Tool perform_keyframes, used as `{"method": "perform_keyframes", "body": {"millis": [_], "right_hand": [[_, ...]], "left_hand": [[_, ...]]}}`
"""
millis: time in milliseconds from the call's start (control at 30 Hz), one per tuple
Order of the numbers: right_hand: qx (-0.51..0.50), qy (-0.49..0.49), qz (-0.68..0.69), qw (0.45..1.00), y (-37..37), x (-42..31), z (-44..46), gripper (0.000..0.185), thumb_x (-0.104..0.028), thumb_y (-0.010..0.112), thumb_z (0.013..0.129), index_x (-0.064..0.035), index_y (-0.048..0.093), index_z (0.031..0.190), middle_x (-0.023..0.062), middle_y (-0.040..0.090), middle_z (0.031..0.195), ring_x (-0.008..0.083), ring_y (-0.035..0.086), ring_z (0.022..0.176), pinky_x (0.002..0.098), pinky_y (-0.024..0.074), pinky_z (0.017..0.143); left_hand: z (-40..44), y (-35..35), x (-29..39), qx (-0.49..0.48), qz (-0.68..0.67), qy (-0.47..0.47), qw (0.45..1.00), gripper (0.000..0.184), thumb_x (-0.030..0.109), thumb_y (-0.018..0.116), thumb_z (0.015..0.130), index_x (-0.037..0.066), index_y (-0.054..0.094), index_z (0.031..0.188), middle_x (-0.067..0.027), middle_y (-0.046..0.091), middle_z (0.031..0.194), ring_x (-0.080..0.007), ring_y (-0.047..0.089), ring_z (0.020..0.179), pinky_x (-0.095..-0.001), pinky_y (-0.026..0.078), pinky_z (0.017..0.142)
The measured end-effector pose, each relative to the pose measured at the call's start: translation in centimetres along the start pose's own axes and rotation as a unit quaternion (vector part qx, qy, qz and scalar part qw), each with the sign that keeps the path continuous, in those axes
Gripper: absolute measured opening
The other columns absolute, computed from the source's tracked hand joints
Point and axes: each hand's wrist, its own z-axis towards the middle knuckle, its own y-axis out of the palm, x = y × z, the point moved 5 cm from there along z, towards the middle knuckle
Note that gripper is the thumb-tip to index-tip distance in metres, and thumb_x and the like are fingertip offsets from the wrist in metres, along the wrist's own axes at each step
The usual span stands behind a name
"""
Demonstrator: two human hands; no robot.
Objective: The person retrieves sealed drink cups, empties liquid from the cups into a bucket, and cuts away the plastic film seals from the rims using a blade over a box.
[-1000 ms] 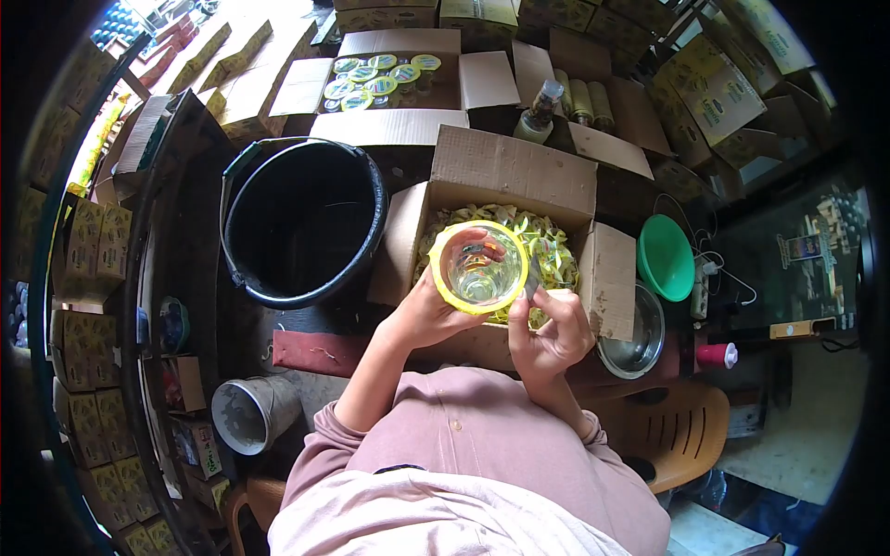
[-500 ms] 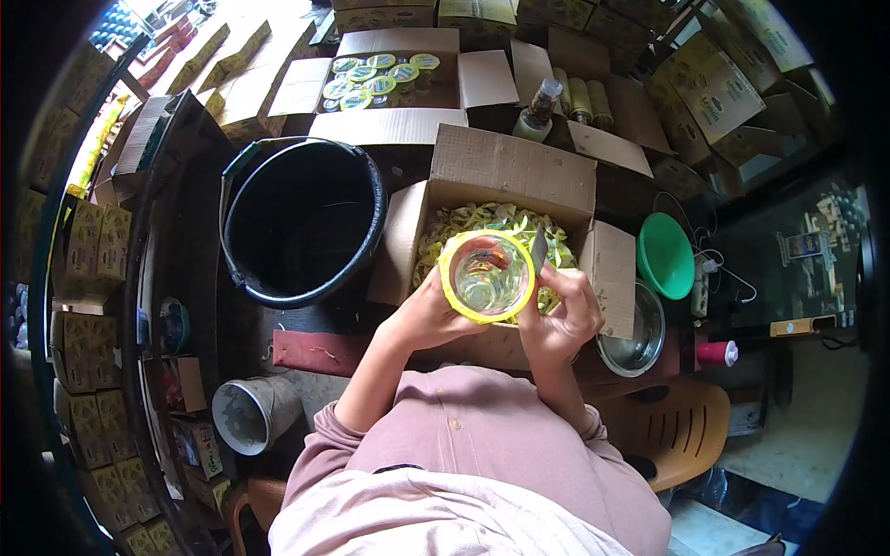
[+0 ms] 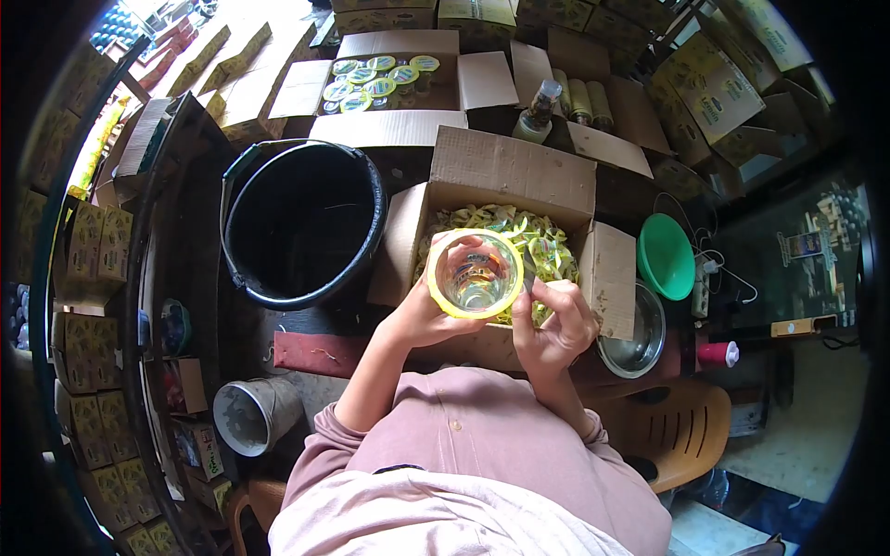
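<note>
A person's left hand [image 3: 425, 310] wraps its fingers around a clear yellow-rimmed cup [image 3: 476, 275]; the right hand [image 3: 560, 326] pinches what appears to be a thin dark blade [image 3: 528, 267] beside it. Below sits an open carton [image 3: 612, 283] of yellow scraps [image 3: 549, 252]; beyond, lidded cups [image 3: 379, 87] stand in a 2nd box [image 3: 487, 80].

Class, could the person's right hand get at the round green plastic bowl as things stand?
Probably not straight away: the right hand grips a thin, dark, flat tool. The way looks otherwise free, past an open brown cardboard flap to the round green plastic bowl.
</note>
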Motion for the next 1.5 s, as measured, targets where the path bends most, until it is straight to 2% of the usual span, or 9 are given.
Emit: {"method": "perform_keyframes", "body": {"millis": [67,167,267,433,567,733,1067,1267,1500], "right_hand": [[0.001,-0.009,-0.016,1.0,0.1,-0.2,0.0,0.02,0.004,0.068,0.066,-0.0024,0.063,0.084,0.008,0.06,0.07,0.0161,0.059,0.06,0.0257,0.0485,0.056],[0.007,-0.025,-0.038,0.999,0.1,-0.5,0.3,0.021,0.004,0.068,0.065,-0.0026,0.064,0.085,0.0082,0.059,0.069,0.0162,0.059,0.06,0.0255,0.0481,0.056],[0.0,0.002,0.007,1.0,0.3,0.3,0.8,0.022,0.004,0.068,0.064,-0.0021,0.063,0.085,0.0088,0.059,0.068,0.0159,0.059,0.06,0.0252,0.0471,0.055],[0.01,0.049,0.07,0.996,0.2,1.1,0.8,0.014,0.005,0.067,0.067,0.0,0.061,0.078,0.0079,0.059,0.067,0.015,0.058,0.059,0.0249,0.0459,0.054],[0.02,0.016,0.046,0.999,-0.1,0.0,0.5,0.015,0.005,0.067,0.066,0.0005,0.06,0.079,0.0081,0.059,0.068,0.0148,0.058,0.059,0.0244,0.0459,0.053],[0.021,-0.039,-0.01,0.999,0.0,-0.6,0.1,0.019,0.005,0.067,0.066,-0.0013,0.061,0.082,0.0068,0.058,0.069,0.0156,0.058,0.058,0.0252,0.0473,0.053],[0.019,-0.03,-0.029,0.999,0.2,-0.4,0.3,0.02,0.005,0.067,0.066,-0.0031,0.062,0.084,0.006,0.059,0.07,0.0161,0.059,0.059,0.0257,0.0482,0.054],[0.016,-0.026,-0.05,0.998,0.5,-0.2,0.8,0.02,0.004,0.068,0.065,-0.0031,0.062,0.083,0.0082,0.061,0.071,0.017,0.059,0.059,0.0259,0.0483,0.055],[-0.005,0.024,0.012,1.0,0.6,0.7,1.4,0.016,0.006,0.067,0.066,-0.0013,0.062,0.08,0.009,0.061,0.07,0.0152,0.06,0.06,0.0249,0.0476,0.055]], "left_hand": [[-0.2,0.0,-0.3,0.011,-0.021,-0.032,0.999,0.079,0.011,0.077,0.057,0.002,0.036,0.124,-0.0147,0.034,0.122,-0.0289,0.037,0.117,-0.038,0.039,0.094],[-0.5,-0.3,-0.6,-0.013,0.073,-0.034,0.997,0.08,0.012,0.078,0.056,0.002,0.037,0.123,-0.0139,0.038,0.12,-0.03,0.037,0.117,-0.04,0.036,0.095],[-0.5,0.1,0.2,-0.035,0.154,0.02,0.987,0.081,0.012,0.079,0.055,0.003,0.037,0.123,-0.0134,0.041,0.119,-0.0314,0.036,0.118,-0.041,0.035,0.096],[0.2,0.3,0.7,-0.003,-0.042,0.0,0.999,0.078,0.009,0.076,0.061,0.003,0.033,0.126,-0.0105,0.041,0.12,-0.0193,0.044,0.111,-0.0317,0.037,0.096],[0.5,0.2,0.7,0.013,-0.047,-0.027,0.998,0.074,0.007,0.072,0.067,0.002,0.029,0.128,-0.0103,0.04,0.121,-0.0193,0.042,0.113,-0.0323,0.035,0.097],[0.6,0.6,0.6,0.022,-0.02,-0.016,0.999,0.076,0.007,0.072,0.068,0.002,0.027,0.129,-0.0107,0.038,0.123,-0.0199,0.042,0.114,-0.0325,0.034,0.098],[0.4,0.4,0.4,-0.001,0.01,-0.013,1.0,0.079,0.006,0.071,0.065,0.002,0.026,0.129,-0.0111,0.039,0.123,-0.021,0.041,0.116,-0.0337,0.034,0.098],[0.3,0.2,0.3,-0.017,0.082,-0.012,0.996,0.079,0.005,0.071,0.061,0.002,0.029,0.128,-0.0115,0.042,0.121,-0.022,0.043,0.115,-0.0339,0.034,0.099],[0.1,-0.2,-0.3,-0.02,0.023,-0.047,0.998,0.077,0.005,0.07,0.061,0.001,0.031,0.127,-0.0113,0.043,0.121,-0.0218,0.043,0.115,-0.0337,0.033,0.1]]}}
